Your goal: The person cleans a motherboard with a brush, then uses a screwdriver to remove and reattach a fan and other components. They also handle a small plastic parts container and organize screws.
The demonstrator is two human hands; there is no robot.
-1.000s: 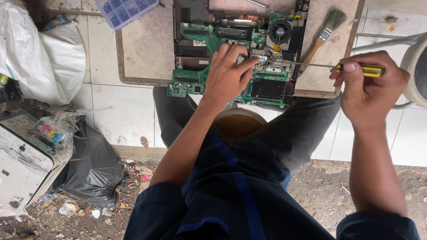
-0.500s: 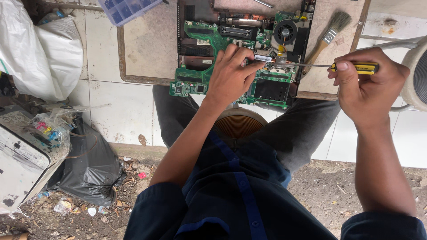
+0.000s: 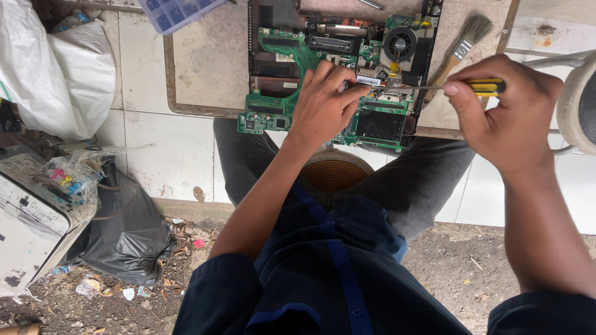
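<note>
Green board [image 3: 292, 93] at top centre on a worn brown table [image 3: 208, 68]. Left hand [image 3: 326, 102] pressed flat on board, grip spread. Right hand [image 3: 500, 115] grip pinching screwdriver [image 3: 447, 87]. Brush [image 3: 462, 43] upper right. White tile wall, dirt floor, black bag [image 3: 124, 232] lower left.

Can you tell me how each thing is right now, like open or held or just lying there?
Left hand: pressing flat on the green circuit board.
Right hand: gripping the yellow-handled screwdriver, tip at the board.
Laptop base: opened up, insides showing.
Paintbrush: lying untouched.
Blue parts box: lying on the table, partly out of view.
</note>
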